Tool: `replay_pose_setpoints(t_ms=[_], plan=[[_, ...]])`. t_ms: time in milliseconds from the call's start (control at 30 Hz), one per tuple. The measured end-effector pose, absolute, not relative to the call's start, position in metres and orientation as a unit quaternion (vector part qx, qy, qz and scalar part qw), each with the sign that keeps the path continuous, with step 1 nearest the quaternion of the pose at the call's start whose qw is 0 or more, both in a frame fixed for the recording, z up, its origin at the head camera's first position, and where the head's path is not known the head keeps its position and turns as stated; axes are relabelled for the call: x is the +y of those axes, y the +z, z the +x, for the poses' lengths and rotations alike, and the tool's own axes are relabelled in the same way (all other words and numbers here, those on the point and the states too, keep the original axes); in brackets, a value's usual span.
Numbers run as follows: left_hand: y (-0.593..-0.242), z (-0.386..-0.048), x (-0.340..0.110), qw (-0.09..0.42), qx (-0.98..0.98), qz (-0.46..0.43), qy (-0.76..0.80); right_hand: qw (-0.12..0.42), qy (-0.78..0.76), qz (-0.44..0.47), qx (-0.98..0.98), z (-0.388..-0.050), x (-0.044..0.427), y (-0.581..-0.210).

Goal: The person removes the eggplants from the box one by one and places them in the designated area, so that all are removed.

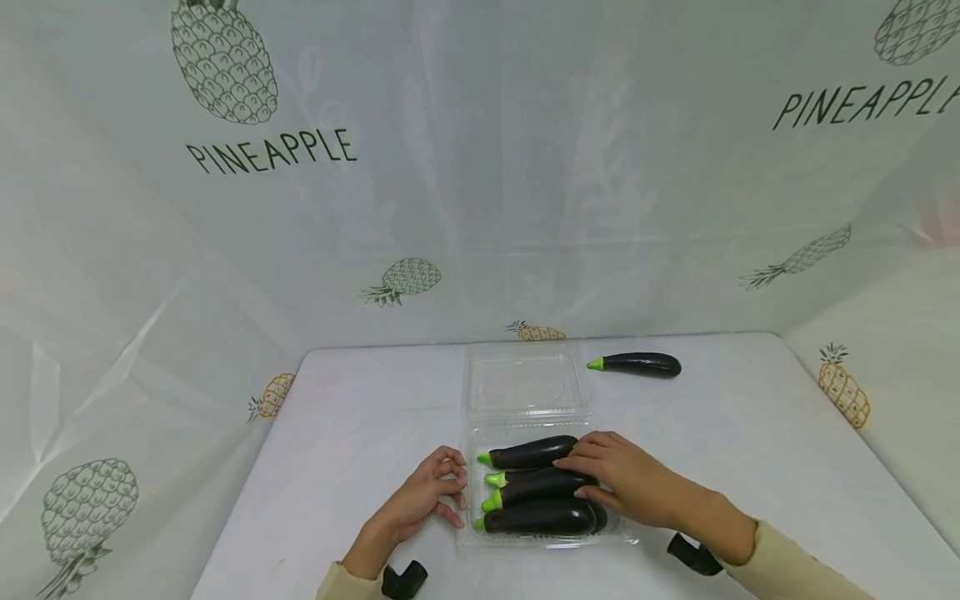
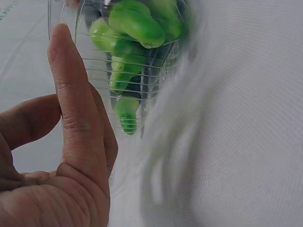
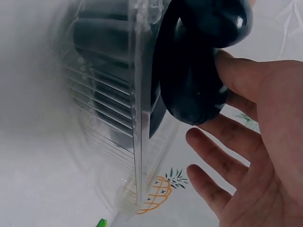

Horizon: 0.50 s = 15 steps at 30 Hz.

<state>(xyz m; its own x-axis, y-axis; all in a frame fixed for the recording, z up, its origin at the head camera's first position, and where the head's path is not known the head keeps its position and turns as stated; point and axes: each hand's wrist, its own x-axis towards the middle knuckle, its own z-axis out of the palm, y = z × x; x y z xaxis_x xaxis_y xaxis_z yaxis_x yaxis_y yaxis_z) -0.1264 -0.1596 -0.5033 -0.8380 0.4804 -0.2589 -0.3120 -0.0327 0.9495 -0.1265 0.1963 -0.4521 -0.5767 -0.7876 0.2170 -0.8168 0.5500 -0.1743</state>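
Observation:
A clear plastic clamshell box (image 1: 551, 542) lies on the table with its lid (image 1: 525, 383) folded back. Several dark eggplants (image 1: 540, 517) with bright green stem ends lie in it, some on top of others, stems to the left. My right hand (image 1: 633, 479) reaches over the box's right side. In the right wrist view, its thumb and fingers hold the round end of an upper eggplant (image 3: 191, 90). At the box's left edge, my left hand (image 1: 427, 492) has loosely bent fingers touching the plastic wall. Green stem ends (image 2: 137, 28) show through that wall in the left wrist view.
One more eggplant (image 1: 641, 364) lies on the white table (image 1: 375, 392), right of the lid near the back edge. Pale curtains printed with pineapples (image 1: 225, 67) hang behind and at both sides. Each wrist carries a black camera mount (image 1: 405, 579).

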Motion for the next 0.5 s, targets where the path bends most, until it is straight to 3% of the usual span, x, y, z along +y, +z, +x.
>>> replay_pose_setpoints(t_ms=[500], plan=[[-0.505,-0.125,-0.159,0.274,0.641,0.061,0.715,0.156,0.165,0.447,-0.865,-0.135,0.211,-0.444]])
